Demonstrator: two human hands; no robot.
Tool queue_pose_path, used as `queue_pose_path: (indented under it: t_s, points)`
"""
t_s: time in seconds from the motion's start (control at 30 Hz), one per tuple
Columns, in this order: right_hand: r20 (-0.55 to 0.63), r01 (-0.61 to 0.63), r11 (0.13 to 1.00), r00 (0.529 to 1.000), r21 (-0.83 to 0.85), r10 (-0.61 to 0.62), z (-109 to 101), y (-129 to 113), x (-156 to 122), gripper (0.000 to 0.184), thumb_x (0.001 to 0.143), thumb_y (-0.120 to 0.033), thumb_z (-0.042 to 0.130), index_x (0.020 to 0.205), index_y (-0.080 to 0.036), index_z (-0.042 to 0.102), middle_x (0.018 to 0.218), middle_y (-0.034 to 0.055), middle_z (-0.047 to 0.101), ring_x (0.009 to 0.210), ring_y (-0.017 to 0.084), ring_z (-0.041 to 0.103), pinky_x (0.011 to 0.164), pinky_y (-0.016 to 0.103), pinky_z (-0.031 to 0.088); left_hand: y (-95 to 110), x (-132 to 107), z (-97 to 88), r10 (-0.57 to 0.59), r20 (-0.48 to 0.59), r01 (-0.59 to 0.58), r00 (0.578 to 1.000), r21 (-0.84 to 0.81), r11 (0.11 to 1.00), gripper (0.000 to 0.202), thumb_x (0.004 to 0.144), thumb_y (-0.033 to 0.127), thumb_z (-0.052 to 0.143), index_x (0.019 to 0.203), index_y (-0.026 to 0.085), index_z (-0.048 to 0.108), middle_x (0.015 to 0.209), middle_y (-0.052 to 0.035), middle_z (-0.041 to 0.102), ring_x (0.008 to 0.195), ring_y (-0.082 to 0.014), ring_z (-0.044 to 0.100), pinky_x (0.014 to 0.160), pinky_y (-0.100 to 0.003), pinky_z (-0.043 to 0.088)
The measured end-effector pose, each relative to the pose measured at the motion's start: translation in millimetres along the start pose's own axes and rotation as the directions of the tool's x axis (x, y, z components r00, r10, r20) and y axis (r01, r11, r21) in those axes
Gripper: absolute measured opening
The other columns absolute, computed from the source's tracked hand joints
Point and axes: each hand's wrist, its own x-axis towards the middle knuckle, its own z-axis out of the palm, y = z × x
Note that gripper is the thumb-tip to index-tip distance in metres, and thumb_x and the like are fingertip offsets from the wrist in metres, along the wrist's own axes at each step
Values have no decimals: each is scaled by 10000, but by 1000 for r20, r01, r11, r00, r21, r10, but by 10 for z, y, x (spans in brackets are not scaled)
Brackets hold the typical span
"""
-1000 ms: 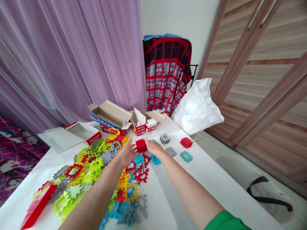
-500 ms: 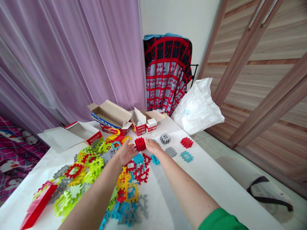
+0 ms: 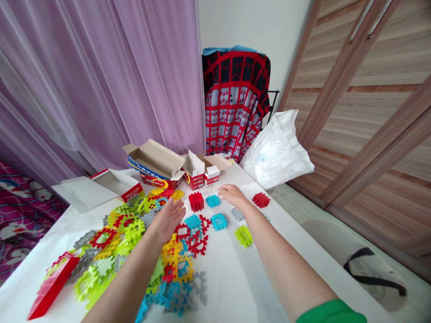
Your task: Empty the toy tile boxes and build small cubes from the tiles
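A red stack of interlocking plastic tiles (image 3: 196,202) stands on the white table, with neither hand touching it. To its left, my left hand (image 3: 170,220) is open, palm turned toward the stack, fingers spread and nothing in them. My right hand (image 3: 232,195) reaches past a blue tile (image 3: 213,200), its fingers stretched and slightly bent, where it covers the grey stack. No held piece shows in it. Nearer to me lie another blue tile (image 3: 219,221) and a lime green tile (image 3: 244,236). A grey tile (image 3: 237,214) is partly behind my right wrist.
A large pile of mixed coloured tiles (image 3: 134,231) spreads over the left of the table. Open cardboard boxes (image 3: 155,159) line the back. A red tile (image 3: 261,200) lies near the right edge, beside a white plastic bag (image 3: 278,150). A red box (image 3: 54,287) lies front left.
My right hand has left the red stack and moved right, over the grey stack. The left hand has drawn back slightly leftward from the red stack, which now stands alone.
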Motion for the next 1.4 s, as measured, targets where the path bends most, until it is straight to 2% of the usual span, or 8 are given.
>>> queue_pose_path:
  t_s: [0.13,0.23,0.3,0.4,0.57,0.8,1.13,1.4]
  points:
    - [-1,44,988,999,-148,-45,-81,45,-29,281,823,-286,569,1070,-241,694,1101,40,709,1014,206,636,862,278,458,-202,-426,-150,87,-3,-87,996,-57,995,327,949,267,407,1147,107,613,1255,-143,637,1051,-172,656,961,-285,518]
    - [35,132,957,991,-258,-127,-34,-5,-64,385,744,-200,636,1124,-252,669,1212,44,662,1153,236,565,967,312,411,-475,-714,-305,86,-39,-89,996,-100,991,293,940,247,426,1091,115,639,1192,-132,676,1025,-174,671,878,-265,559]
    - [113,237,886,971,-399,-209,1,-57,-63,471,715,-155,641,1175,-255,638,1270,47,626,1208,250,516,1000,339,387,-661,-849,-410,27,-17,-29,999,-108,994,284,934,284,453,1056,132,660,1131,-115,703,956,-171,690,803,-248,579]
    - [259,361,727,932,-584,-255,31,-141,-22,529,726,-126,606,1237,-264,588,1310,54,596,1223,255,495,984,362,396,-860,-950,-541,-29,134,41,991,-87,995,283,858,343,606,1053,152,678,1097,-108,714,912,-183,696,727,-234,584]
    - [385,453,602,889,-657,-249,41,-219,67,540,733,-131,606,1254,-268,574,1291,75,605,1208,259,513,948,364,424,-932,-942,-661,-75,336,131,939,-146,981,333,772,381,717,1052,202,705,1110,-79,714,903,-180,694,684,-220,578]
    - [448,494,557,864,-667,-230,117,-244,156,574,734,-219,649,1296,-258,541,1286,95,602,1194,270,528,957,373,431,-957,-874,-787,-60,525,232,849,-268,935,306,836,363,645,1107,233,703,1150,-67,708,936,-178,692,711,-214,573]
    - [499,524,514,843,-679,-201,109,-282,203,550,671,-273,722,1207,-222,609,1244,125,619,1178,296,543,967,399,429,-962,-818,-842,-46,581,295,813,-343,892,284,899,311,551,1133,235,693,1161,-69,711,970,-179,696,742,-211,574]
    - [545,569,460,814,-681,-200,76,-273,185,544,687,-246,700,1220,-218,592,1248,121,613,1186,280,540,969,381,438,-964,-797,-829,-49,573,310,818,-367,877,289,866,316,609,1126,227,698,1123,-55,728,955,-183,702,743,-214,582]
